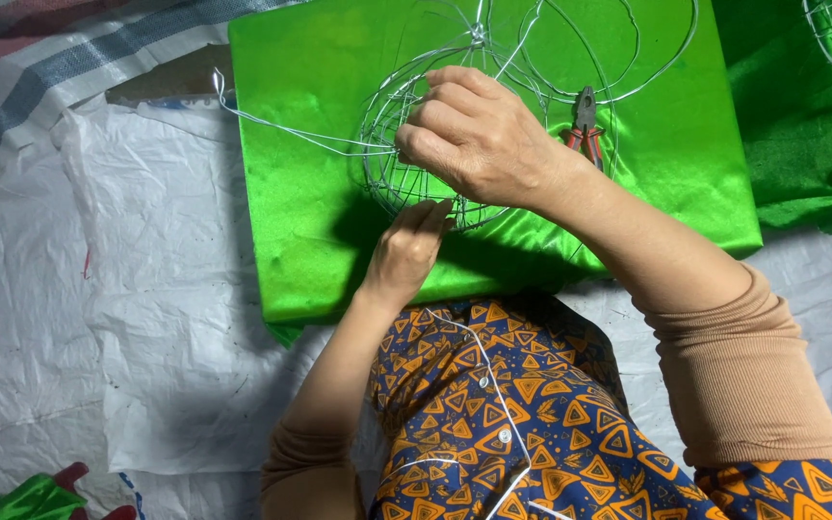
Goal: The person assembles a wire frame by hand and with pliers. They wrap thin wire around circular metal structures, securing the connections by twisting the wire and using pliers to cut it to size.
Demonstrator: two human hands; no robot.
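White plastic sheet [146, 318] on floor, green satin cushion [310, 193] on top. Wire ball [406, 183] on cushion; right hand [479, 140] clenched on frame, left hand [406, 252] pinching lower rim. Loose wire end [272, 123] may spring, scratch skin. Pliers [585, 120] nearby.

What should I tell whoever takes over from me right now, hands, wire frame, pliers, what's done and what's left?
Left hand: steadies the round wire frame from below.
Right hand: fingers closed on the frame's top wires.
Frame sits on the green satin-covered block; a loose wire end trails left.
Red-handled pliers lie on the block, right of the hand.
Done: frame partly meshed.
Left: the loose end is not yet worked in.
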